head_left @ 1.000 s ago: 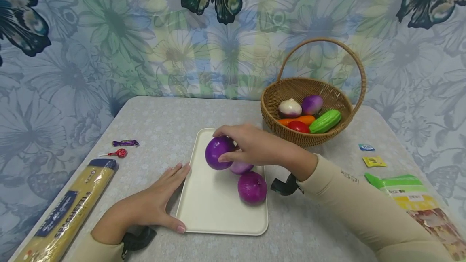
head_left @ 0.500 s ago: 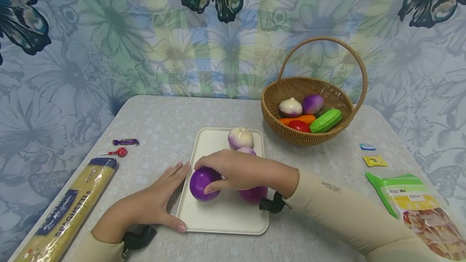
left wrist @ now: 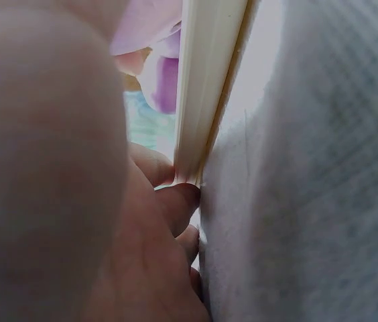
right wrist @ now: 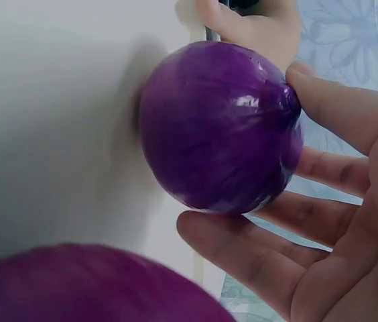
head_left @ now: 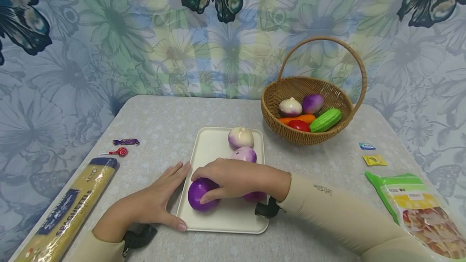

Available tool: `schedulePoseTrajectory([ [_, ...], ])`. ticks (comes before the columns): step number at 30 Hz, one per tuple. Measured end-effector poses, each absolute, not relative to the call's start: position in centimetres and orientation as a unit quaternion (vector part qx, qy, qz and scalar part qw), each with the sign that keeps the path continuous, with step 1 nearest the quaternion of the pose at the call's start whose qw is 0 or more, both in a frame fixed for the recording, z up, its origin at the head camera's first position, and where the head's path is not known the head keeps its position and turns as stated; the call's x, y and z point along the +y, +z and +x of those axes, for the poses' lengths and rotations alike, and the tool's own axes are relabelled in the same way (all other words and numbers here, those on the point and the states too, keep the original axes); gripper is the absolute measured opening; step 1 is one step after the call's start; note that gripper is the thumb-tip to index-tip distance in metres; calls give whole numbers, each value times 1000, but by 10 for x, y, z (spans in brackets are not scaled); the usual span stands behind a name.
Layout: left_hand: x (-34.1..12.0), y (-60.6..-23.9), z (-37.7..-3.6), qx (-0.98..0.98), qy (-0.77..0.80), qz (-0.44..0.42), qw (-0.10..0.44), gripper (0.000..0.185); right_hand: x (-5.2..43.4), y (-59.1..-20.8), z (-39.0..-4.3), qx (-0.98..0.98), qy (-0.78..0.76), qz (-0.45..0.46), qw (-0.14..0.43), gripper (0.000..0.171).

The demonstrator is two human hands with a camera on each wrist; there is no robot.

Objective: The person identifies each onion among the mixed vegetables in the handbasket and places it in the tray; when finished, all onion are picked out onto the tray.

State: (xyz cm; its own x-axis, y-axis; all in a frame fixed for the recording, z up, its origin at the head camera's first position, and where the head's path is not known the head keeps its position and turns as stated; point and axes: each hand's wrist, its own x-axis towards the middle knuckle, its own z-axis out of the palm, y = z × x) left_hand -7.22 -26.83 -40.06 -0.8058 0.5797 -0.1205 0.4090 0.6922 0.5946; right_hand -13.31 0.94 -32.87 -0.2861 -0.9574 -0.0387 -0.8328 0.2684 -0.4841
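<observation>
Your right hand (head_left: 233, 179) curls around a glossy, deep purple onion (head_left: 201, 195) at the near left corner of the cream tray (head_left: 212, 148). Your left hand (head_left: 153, 205) lies flat with straight fingers against the tray's left edge. Another purple onion (head_left: 255, 196) is mostly hidden behind your wrist.

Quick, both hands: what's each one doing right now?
Left hand: open, flat against the tray edge.
Right hand: gripping the purple onion.

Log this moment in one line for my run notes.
right hand: holds purple onion | on tray | left hand: steadies tray edge
</observation>
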Motion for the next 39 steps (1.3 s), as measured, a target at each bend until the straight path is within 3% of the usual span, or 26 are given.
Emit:
schedulePoseTrajectory([
  [25, -268, -402, -72, 911, 279, 268, 144, 149, 14, -323, -138, 812, -172, -527, 185, 54],
  [39, -268, -402, -72, 911, 280, 269, 143, 148, 28, -305, -152, 818, -201, -519, 148, 54],
])
